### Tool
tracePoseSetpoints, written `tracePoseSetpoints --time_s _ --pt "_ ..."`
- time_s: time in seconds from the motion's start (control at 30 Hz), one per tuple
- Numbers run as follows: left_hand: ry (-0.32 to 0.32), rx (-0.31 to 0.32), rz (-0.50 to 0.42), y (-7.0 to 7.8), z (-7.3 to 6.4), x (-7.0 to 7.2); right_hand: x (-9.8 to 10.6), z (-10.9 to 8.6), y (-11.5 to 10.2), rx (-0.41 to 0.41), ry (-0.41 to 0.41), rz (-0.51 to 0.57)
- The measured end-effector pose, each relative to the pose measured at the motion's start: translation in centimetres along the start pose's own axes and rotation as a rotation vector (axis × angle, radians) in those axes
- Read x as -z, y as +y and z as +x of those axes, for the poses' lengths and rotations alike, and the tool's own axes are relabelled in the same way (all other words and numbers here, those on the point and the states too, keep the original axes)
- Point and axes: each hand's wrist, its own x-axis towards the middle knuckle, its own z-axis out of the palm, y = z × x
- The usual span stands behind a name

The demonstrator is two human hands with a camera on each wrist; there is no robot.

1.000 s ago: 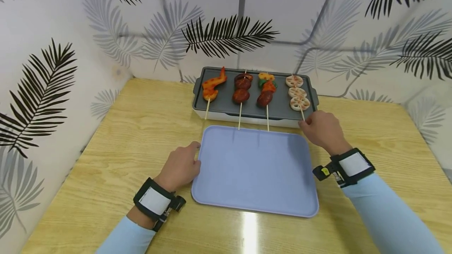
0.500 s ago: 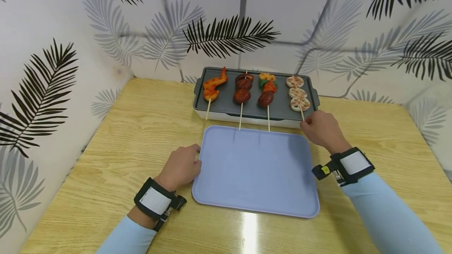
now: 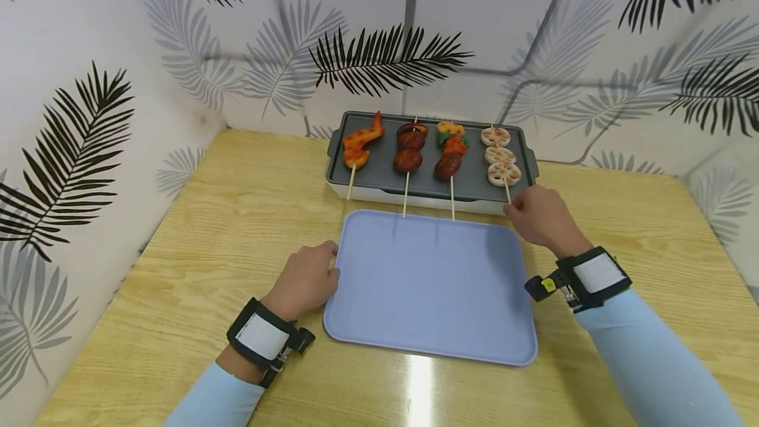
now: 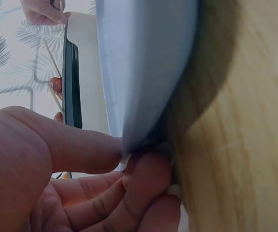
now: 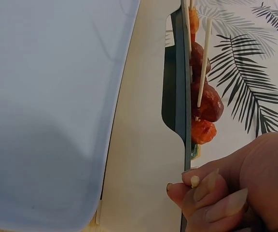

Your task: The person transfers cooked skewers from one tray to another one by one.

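Observation:
My left hand [image 3: 304, 282] pinches the left rim of a pale blue-lavender tray [image 3: 429, 282]. In the left wrist view the thumb lies on top of the tray edge [image 4: 148, 63], with curled fingers beneath it. At the far right, my right hand [image 3: 542, 219] grips the stick of a lotus root skewer [image 3: 500, 157], whose slices lie on the dark griddle plate [image 3: 385, 180]. The stick's end [image 5: 195, 181] pokes out between thumb and fingers in the right wrist view. The hand is beside the griddle's front right corner.
On the griddle also lie a wing-shaped skewer [image 3: 358, 145], a dark brown skewer [image 3: 408, 160] and a mixed skewer [image 3: 448, 165], their sticks overhanging the front toward the tray. A leaf-patterned wall [image 3: 379, 12] stands close behind. The wooden table [image 3: 201, 229] surrounds everything.

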Motion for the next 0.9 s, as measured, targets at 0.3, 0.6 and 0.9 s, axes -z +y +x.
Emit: tracePoseSetpoints --time_s 0.3,0.6,0.9 --pt "0.002 -0.002 -0.007 0.2 0.0 -0.1 1.3 -1.4 -0.8 0.065 0.077 -0.033" --pt "0.014 -0.004 -0.013 0.2 0.0 -0.3 2.0 -4.9 -2.3 0.060 0.103 0.003" --pt "0.011 -0.010 -0.004 0.2 0.0 -0.2 0.7 -8.7 -3.0 0.045 0.112 0.018"
